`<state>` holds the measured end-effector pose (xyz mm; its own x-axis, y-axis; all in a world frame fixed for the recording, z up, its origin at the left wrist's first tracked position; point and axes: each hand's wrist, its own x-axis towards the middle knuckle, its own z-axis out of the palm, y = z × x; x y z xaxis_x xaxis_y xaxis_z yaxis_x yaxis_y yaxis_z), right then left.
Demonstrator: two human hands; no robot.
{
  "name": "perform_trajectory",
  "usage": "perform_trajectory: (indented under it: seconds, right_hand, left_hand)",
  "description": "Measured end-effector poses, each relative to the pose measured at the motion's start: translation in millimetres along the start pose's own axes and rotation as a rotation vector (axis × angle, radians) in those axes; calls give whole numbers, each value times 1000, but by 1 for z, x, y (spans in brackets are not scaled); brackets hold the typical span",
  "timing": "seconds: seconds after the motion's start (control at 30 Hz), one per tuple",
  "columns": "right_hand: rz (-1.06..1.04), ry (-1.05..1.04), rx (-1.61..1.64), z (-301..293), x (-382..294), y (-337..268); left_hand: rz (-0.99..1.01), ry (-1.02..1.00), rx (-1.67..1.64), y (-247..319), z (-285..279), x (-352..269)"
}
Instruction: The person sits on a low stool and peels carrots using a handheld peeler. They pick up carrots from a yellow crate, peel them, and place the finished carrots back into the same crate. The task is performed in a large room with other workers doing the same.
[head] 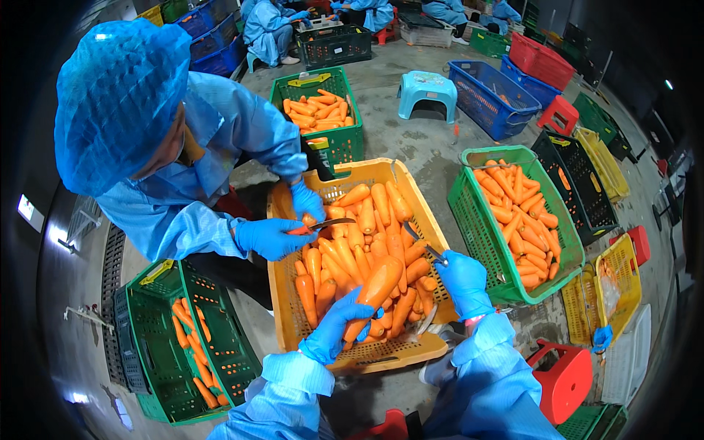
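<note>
My left hand (pixel 336 325), in a blue glove, is closed around the lower end of a large carrot (pixel 380 281). To its right, my right hand (pixel 465 283), gloved as well, grips the dark handle of a knife (pixel 419 237) whose blade points up and left, apart from the held carrot. Both hands are over the near part of a yellow-orange plastic crate (pixel 412 352) full of carrots (pixel 344 258). Across the crate, a co-worker's gloved hand holds a curved knife (pixel 333 222) with a red handle, its blade close to a carrot in the other hand.
A co-worker in a blue hair cover (pixel 118 104) leans over the crate's left side. Green crates of carrots stand at the right (pixel 465 220), behind (pixel 352 135) and lower left (pixel 154 352). A red stool (pixel 566 379) is near my right sleeve. A light-blue stool (pixel 428 88) stands farther back.
</note>
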<state>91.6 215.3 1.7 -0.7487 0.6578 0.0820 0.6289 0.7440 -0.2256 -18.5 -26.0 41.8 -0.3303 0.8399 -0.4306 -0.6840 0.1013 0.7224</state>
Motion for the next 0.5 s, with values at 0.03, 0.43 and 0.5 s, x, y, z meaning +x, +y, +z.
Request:
perform_trajectory:
  seconds: [0.03,0.43,0.5]
  right_hand:
    - [37,-46,-4,-4,-1,-7]
    - [107,-135,697,-7,-11,-37]
    - [194,-240,1065,-10,-12,-44]
  left_hand:
    - [32,-7,-28,1,-1,2]
    - [55,-168,22,-26,-3,27]
    - [19,-188,70,-33,-1,28]
